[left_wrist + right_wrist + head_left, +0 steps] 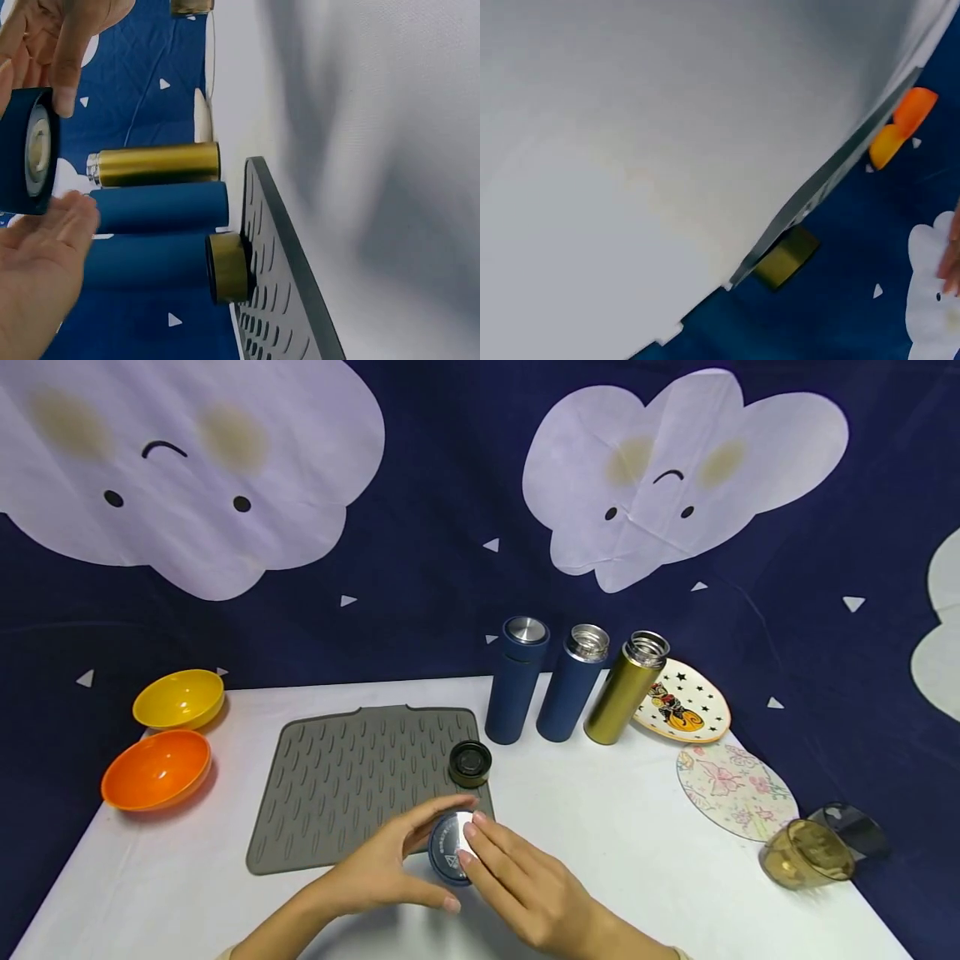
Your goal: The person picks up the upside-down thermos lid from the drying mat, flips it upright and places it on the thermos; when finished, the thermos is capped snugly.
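We see the fingers (501,853) of the right hand (540,893) laid nearly straight across the printed top of a blue lid (447,852), while the left wrist view shows that hand's thumb against the lid's side, so we take it as pinched there. The left hand (367,868) curves widely around the lid's other side, its thumb and fingers spread well apart without gripping; we cannot tell whether they touch it. The lid is raised above the near part of the counter (615,827), its silvery underside facing down. Just beyond, we find a gold-sided black lid (470,766) on the right edge of a grey ridged mat (360,785). Behind stand a blue bottle with a steel top (512,693), a blue bottle with an exposed steel neck (567,697) and a gold bottle (618,702). Farther right lie a patterned plate (716,702), a butterfly-print disc (738,793) and an amber cup (783,856); at left, yellow (180,703) and orange bowls (157,777).
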`<state>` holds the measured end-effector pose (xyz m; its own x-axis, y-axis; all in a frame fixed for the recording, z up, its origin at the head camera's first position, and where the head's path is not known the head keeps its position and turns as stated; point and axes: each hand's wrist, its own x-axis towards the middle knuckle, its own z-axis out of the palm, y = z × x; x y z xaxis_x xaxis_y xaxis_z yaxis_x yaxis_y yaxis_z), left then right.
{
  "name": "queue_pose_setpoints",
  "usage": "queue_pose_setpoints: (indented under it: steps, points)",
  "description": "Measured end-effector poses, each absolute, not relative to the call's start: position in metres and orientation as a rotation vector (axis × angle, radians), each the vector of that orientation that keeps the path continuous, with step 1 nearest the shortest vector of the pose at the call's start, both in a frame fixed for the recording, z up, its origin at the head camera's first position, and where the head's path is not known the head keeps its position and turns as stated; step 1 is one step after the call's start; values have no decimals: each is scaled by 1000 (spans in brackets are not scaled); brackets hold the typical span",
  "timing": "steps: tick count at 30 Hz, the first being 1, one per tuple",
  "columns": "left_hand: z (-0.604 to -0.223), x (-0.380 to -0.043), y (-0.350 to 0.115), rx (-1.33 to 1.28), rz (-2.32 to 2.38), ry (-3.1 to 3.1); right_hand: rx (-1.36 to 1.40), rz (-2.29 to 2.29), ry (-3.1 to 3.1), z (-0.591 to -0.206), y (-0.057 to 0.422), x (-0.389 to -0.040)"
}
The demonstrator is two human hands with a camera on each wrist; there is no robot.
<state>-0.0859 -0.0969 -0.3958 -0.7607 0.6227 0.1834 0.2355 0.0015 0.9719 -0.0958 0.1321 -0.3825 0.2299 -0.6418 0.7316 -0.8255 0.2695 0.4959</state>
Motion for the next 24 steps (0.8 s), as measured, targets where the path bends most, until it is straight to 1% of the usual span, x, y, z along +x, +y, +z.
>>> queue_pose_setpoints:
  steps: [2,9,12,16,18,20,24]
  points:
    - [-396,-84,-94,956,1812,2008,1442,177,-1414,-381,134,-97]
    - [-398,-80,-83,1135,1778,2280,1479,152,-1361,-399,141,-102]
    - [-401,-80,-79,1183,1789,2370,1486,160,-1374,-398,144,-105]
    - [-400,-84,-75,1127,1793,2433,1445,249,-1501,-394,151,-113]
    - [-398,-89,-73,1068,1804,2450,1357,336,-1618,-395,156,-120]
    - [-394,-96,-70,1005,1818,2469,1213,470,-1757,-398,163,-132]
    - [-381,-114,-61,936,1858,2502,743,803,-2039,-404,177,-162]
